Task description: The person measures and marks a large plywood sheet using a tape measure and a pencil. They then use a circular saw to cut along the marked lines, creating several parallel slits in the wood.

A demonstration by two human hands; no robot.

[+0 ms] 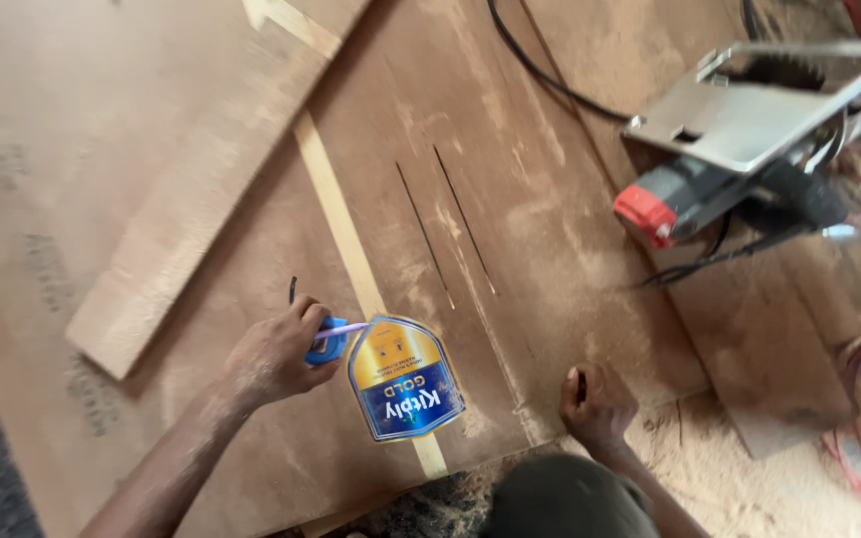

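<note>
- Two bare hands rest on a wide plywood sheet (510, 199).
- Left hand (273, 356): fingers clenched around a small blue object (327, 344), held near the middle of the sheet, just left of a blue and gold shield-shaped sticker (403, 379) on a pale wood strip (341, 219).
- Right hand (598, 406): fingers curled around a thin dark pencil-like stick (581, 384) at the sheet's near edge.
- Far right, a circular saw (739, 159) lies tilted, its black cable (550, 80) trailing away.
- Sawdust (749, 478) covers the near right.
- A loose plank (191, 209) lies at the left.
</note>
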